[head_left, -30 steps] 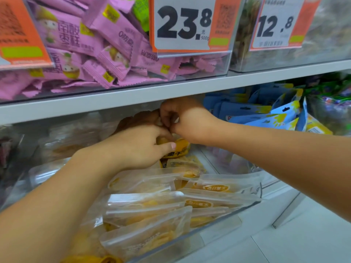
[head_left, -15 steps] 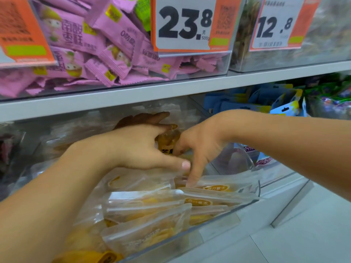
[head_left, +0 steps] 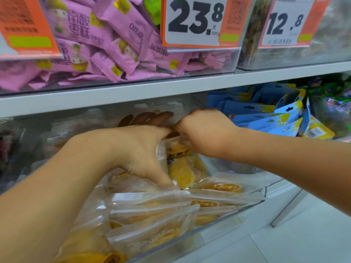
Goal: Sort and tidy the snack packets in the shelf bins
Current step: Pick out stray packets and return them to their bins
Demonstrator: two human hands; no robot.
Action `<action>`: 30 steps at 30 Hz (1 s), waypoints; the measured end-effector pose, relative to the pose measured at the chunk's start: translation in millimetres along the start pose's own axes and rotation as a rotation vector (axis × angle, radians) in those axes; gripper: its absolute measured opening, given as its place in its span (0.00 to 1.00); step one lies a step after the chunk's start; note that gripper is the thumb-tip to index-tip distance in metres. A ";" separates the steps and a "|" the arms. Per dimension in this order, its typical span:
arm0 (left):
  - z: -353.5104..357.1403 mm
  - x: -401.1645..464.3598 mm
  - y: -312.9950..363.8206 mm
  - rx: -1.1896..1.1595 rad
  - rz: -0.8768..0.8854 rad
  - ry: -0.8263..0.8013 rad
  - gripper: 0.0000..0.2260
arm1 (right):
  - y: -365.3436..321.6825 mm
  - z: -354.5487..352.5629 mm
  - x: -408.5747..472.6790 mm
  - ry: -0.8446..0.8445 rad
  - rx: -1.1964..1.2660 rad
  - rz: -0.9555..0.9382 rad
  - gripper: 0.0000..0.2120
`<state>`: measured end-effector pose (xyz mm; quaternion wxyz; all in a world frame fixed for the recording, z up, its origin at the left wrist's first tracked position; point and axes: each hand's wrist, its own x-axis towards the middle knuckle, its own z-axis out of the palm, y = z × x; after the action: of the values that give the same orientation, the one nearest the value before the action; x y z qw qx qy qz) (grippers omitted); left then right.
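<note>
**Both hands on an upright mango packet in the clear lower bin**

Gripping from both sides, the two hands meet at the back of the clear bin [head_left: 224, 223] on the lower shelf. The left hand [head_left: 140, 154] spreads over a standing packet of yellow dried fruit [head_left: 177, 149], its thumb reaching down to the packets lying below and its fingers stretched over the packet's top. The right hand [head_left: 205, 133] is curled, knuckles up, and its fingers close on the top edge of that same packet; motion blur hides the fingertips, so the exact pinch cannot be told. The packet stands roughly upright, near the rear of the bin, between the two hands.

In front of it, flat clear packets [head_left: 152, 211] of the same yellow fruit lie stacked and overlapping, down to the bin's front edge. Beside this bin, to the right, blue packets [head_left: 275, 118] stand in a row. On the shelf board [head_left: 133, 92] above, pink packets [head_left: 106, 44] fill a clear bin, which carries a price card [head_left: 197, 21] reading 23.8; a second price tag [head_left: 284, 23] reads 12.8.
</note>
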<state>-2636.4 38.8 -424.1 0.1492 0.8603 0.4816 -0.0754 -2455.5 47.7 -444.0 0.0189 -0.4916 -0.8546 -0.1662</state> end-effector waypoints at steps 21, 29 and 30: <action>4.7 1.8 -1.1 -0.001 -0.023 0.012 0.61 | -15.0 7.6 10.3 -0.933 0.655 0.391 0.27; 6.5 2.6 -1.9 0.022 -0.010 0.010 0.61 | -30.2 49.2 25.1 -0.932 0.729 0.609 0.10; 6.7 3.4 -2.8 0.019 -0.007 0.011 0.62 | -28.4 50.0 25.1 -0.943 0.751 0.634 0.10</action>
<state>-2636.9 40.7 -431.9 0.1383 0.8603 0.4848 -0.0758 -2485.9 70.6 -493.8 -0.1384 -0.6984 -0.5858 0.3871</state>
